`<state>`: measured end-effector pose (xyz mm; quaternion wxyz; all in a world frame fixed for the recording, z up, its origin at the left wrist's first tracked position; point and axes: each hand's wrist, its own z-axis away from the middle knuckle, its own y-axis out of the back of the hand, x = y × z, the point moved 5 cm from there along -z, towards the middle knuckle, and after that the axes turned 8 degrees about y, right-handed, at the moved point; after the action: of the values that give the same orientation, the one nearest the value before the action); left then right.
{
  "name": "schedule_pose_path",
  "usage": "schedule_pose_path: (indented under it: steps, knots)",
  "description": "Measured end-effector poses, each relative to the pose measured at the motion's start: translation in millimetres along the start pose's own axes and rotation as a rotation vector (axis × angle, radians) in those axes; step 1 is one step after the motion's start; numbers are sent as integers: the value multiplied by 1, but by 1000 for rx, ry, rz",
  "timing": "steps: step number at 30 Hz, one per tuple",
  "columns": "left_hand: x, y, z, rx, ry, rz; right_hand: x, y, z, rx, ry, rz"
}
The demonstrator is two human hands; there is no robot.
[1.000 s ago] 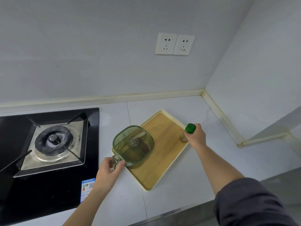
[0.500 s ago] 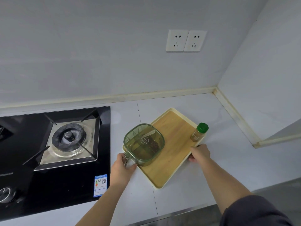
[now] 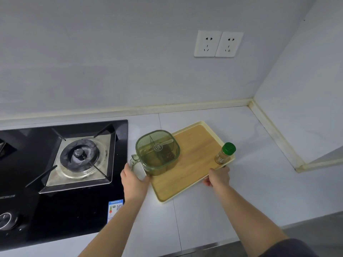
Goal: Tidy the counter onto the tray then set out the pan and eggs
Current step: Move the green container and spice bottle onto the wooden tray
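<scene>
A wooden tray with a cream rim (image 3: 193, 156) lies at an angle on the white counter. On its left end stands a green see-through seasoning box (image 3: 157, 151) with a lid and a side handle. A small spice bottle with a green cap (image 3: 225, 153) stands upright at the tray's right edge. My left hand (image 3: 134, 179) grips the tray's left edge just below the box's handle. My right hand (image 3: 217, 176) holds the tray's right edge near the bottle, its fingers tucked under the rim. No pan or eggs are in view.
A black gas hob (image 3: 55, 173) with a burner (image 3: 81, 156) fills the counter to the left, close to the tray. Walls meet in a corner behind and to the right, with two sockets (image 3: 218, 43) above. The counter's front edge runs below my arms.
My right hand let go of the spice bottle, which stands on the tray, and moved down to the tray's right edge. My left hand shifted from the box's handle to the tray's left edge.
</scene>
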<state>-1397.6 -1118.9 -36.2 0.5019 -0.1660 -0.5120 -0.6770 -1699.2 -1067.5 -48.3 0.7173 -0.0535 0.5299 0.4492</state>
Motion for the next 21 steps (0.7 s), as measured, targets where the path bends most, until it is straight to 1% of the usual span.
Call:
schedule_pose_path:
  steps: [2, 5, 7, 9, 15, 21]
  knots:
    - [-5, -6, 11, 5, 22, -53, 0, -4, 1, 14, -4, -24]
    - [-8, -17, 15, -66, 52, -163, -1, -11, 0, 21, -19, -67]
    - [-4, -25, 12, -140, 20, -261, 0, -14, 0, 24, -30, -89]
    - [2, -30, 6, -159, -21, -345, 0, -18, -2, 15, -44, -115]
    - [21, -33, -31, -128, -40, -378, -10, -17, -19, -11, -68, -210]
    - [45, -41, -66, -138, -56, -383, -26, -25, -41, -14, -65, -264]
